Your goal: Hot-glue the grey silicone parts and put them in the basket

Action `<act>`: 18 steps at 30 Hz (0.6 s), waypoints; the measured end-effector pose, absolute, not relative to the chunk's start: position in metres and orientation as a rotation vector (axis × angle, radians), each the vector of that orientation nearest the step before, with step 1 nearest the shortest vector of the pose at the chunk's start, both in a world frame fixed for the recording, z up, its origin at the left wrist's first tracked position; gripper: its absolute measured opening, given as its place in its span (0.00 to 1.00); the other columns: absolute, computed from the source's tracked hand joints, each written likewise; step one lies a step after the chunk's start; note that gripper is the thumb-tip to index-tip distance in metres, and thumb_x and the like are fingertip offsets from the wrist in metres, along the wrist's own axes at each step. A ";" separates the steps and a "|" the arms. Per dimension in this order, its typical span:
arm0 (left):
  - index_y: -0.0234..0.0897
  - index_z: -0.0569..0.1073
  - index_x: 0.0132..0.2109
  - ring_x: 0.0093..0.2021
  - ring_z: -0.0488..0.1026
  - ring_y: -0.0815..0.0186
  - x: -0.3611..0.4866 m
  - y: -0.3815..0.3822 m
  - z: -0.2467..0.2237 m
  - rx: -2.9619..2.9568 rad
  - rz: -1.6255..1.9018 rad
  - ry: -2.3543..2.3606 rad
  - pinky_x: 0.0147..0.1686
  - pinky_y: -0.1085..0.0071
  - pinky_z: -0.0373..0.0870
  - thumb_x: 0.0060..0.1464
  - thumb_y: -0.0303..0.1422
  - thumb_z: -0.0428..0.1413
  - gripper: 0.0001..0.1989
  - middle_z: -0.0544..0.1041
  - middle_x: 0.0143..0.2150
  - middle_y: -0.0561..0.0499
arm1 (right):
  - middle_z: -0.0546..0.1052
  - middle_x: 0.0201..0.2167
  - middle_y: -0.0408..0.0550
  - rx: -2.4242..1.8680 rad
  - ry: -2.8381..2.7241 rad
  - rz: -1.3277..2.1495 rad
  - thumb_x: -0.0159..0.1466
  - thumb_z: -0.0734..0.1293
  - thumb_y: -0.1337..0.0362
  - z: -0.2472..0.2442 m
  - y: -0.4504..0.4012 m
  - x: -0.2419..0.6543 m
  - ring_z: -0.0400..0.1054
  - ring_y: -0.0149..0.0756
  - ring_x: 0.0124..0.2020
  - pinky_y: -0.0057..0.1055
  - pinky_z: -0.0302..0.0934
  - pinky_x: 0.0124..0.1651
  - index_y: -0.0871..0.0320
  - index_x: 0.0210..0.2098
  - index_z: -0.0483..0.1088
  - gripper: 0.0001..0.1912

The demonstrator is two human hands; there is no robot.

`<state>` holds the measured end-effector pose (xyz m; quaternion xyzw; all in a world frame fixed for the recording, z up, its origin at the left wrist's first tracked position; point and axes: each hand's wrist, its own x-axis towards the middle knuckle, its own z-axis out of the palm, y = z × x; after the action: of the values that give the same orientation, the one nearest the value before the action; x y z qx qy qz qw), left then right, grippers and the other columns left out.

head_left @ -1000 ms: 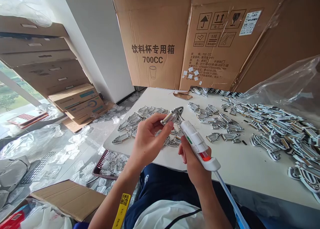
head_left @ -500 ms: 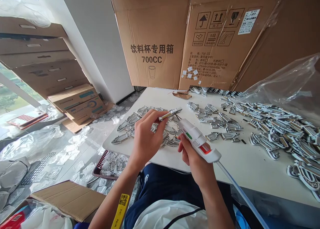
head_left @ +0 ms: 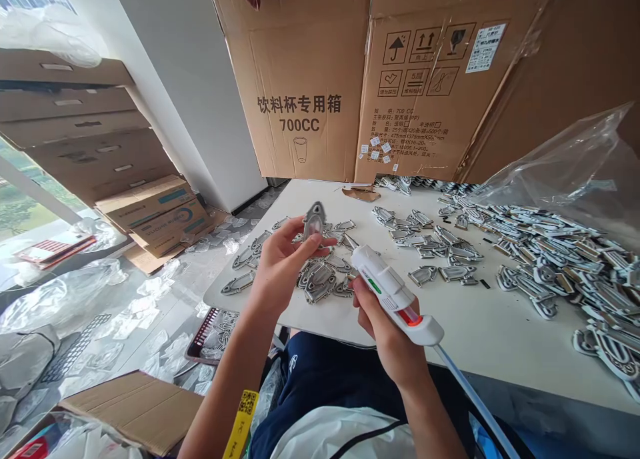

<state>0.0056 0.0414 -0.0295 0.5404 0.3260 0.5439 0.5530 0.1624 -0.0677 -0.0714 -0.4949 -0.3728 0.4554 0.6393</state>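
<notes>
Pinched between the thumb and fingers of my left hand (head_left: 283, 262) is a grey pointed plastic part (head_left: 315, 220), tilted up so its flat face shows. My right hand (head_left: 387, 332) is wrapped round the handle of a white glue gun (head_left: 383, 279), whose glue stick (head_left: 480, 392) trails out of the back. The gun's nozzle points up and left, a short way from the held part and apart from it. Below and around my left hand, a loose group of similar grey parts (head_left: 317, 282) lies on the white table (head_left: 475, 332).
A large heap of grey parts (head_left: 565, 245) covers the table's right side, with clear plastic film (head_left: 565, 159) behind. Tall cardboard boxes (head_left: 305, 65) stand at the back. On the floor at left are a purple basket (head_left: 200, 332), an open carton (head_left: 135, 405) and scattered plastic bags (head_left: 145, 305).
My left hand has turned the grey part from edge-on to upright and moved slightly left. The glue gun has shifted a little down, and its nozzle is now apart from the part.
</notes>
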 end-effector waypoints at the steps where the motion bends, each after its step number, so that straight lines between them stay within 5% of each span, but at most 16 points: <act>1: 0.38 0.85 0.49 0.47 0.89 0.58 0.005 0.041 -0.029 1.270 1.272 0.756 0.50 0.64 0.88 0.59 0.40 0.76 0.16 0.83 0.49 0.48 | 0.71 0.28 0.41 -1.138 -0.880 1.034 0.68 0.79 0.38 -0.071 -0.068 0.163 0.54 0.31 0.26 0.30 0.51 0.26 0.56 0.41 0.80 0.26; 7: 0.41 0.87 0.49 0.52 0.85 0.60 0.004 0.041 -0.031 1.318 1.278 0.778 0.58 0.62 0.84 0.62 0.40 0.74 0.12 0.87 0.49 0.46 | 0.72 0.27 0.43 -1.165 -0.901 0.958 0.69 0.78 0.38 -0.071 -0.068 0.155 0.52 0.31 0.25 0.31 0.49 0.25 0.56 0.38 0.81 0.26; 14: 0.44 0.82 0.53 0.39 0.83 0.63 0.001 0.039 -0.029 1.442 1.397 0.964 0.40 0.66 0.83 0.59 0.38 0.75 0.17 0.85 0.44 0.50 | 0.67 0.23 0.41 -1.204 -0.912 0.889 0.69 0.77 0.36 -0.073 -0.069 0.149 0.53 0.33 0.25 0.32 0.52 0.26 0.55 0.32 0.76 0.28; 18: 0.44 0.85 0.48 0.48 0.85 0.59 0.001 0.038 -0.030 1.572 1.403 0.938 0.47 0.63 0.86 0.63 0.39 0.72 0.09 0.86 0.47 0.49 | 0.61 0.20 0.36 -1.216 -0.935 0.896 0.70 0.76 0.37 -0.073 -0.070 0.150 0.50 0.32 0.24 0.32 0.49 0.26 0.55 0.34 0.78 0.27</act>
<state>0.0013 0.0376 -0.0297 0.6231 0.3716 0.5561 0.4055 0.1502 -0.0697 -0.0735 -0.5311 -0.4086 0.3913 0.6307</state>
